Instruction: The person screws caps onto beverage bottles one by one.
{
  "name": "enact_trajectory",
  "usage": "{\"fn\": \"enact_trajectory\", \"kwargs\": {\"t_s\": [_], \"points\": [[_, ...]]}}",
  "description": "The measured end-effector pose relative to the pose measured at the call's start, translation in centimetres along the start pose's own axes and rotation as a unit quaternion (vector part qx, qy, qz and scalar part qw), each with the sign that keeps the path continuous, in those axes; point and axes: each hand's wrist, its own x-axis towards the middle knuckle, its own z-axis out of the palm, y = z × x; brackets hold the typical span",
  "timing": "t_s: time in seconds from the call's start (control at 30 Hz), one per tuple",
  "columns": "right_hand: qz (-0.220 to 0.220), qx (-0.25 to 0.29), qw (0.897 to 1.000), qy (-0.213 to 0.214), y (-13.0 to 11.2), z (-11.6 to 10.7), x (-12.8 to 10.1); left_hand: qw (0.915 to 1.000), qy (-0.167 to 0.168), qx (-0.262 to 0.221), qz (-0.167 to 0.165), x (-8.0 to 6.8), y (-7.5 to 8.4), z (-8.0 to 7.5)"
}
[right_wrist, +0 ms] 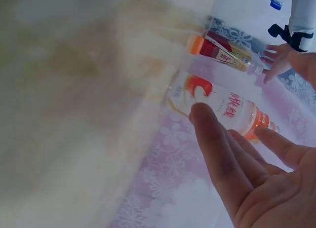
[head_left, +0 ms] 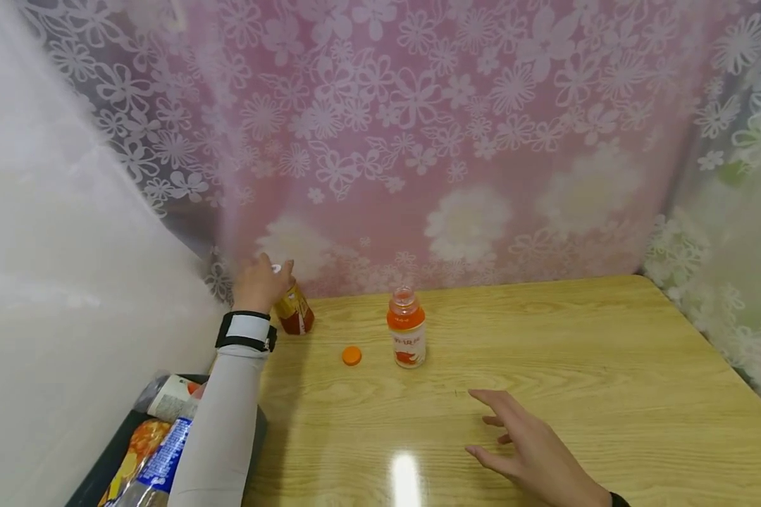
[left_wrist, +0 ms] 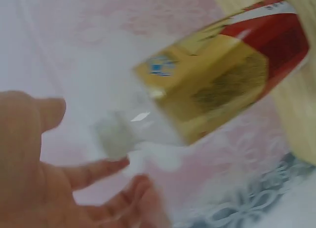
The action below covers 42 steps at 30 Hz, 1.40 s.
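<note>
The person's left hand [head_left: 256,285] is over by the gold bottle [head_left: 294,310], left of centre in the head view, near the back edge of the tabletop [head_left: 583,352]. Its fingers are apart, thumb and forefinger spread about the bottle's white cap [left_wrist: 112,136]; in the left wrist view a fingertip overlaps the cap's lower edge, but blur keeps me from telling whether they touch. The gold bottle stands on the tabletop, its label turning red toward the base. Nearer the middle of the head view stands the orange bottle [head_left: 409,338], with a clear neck and a pale label, and an orange cap [head_left: 351,355] lies flat between the two, a little lower in the frame. The right hand [head_left: 533,451] hangs at the lower right with its fingers apart, near the orange bottle and holding nothing. Down in the lower left, partly behind the pale sleeve [head_left: 222,422], a dark bin [head_left: 110,458] holds an orange packet [head_left: 141,445] and a blue-labelled item [head_left: 168,454]. A pink flowered curtain [head_left: 482,141] fills the top of the frame.
</note>
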Motion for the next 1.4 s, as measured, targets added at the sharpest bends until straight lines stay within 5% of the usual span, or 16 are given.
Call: {"fn": "enact_trajectory", "kwargs": {"t_s": [0.23, 0.47, 0.67, 1.0, 1.2, 1.4], "points": [[0.013, -0.028, 0.999, 0.02, -0.1, 0.1, 5.8, 0.9891, 0.118, 0.019, 0.086, -3.7, 3.5, -0.1], [0.042, 0.021, 0.999, 0.022, 0.2, 2.7, 13.8, 0.9902, 0.08, -0.022, 0.112, -6.6, 4.8, 2.7], [0.033, 0.051, 0.998, 0.019, -0.1, 4.6, 16.6, 0.9934, 0.056, -0.03, 0.095, -7.1, 4.1, 4.9], [0.03, 0.111, 0.993, 0.004, 0.6, 3.9, 16.4, 0.9944, -0.01, -0.034, 0.1, -7.1, 4.3, 7.4], [0.015, 0.106, 0.994, 0.01, 0.9, 1.3, 13.5, 0.9882, -0.105, -0.007, 0.111, -7.1, 4.6, 10.6], [0.032, 0.086, 0.996, 0.023, 1.4, -1.1, 9.2, 0.9856, -0.126, 0.013, 0.113, -7.3, 4.8, 12.4]]}}
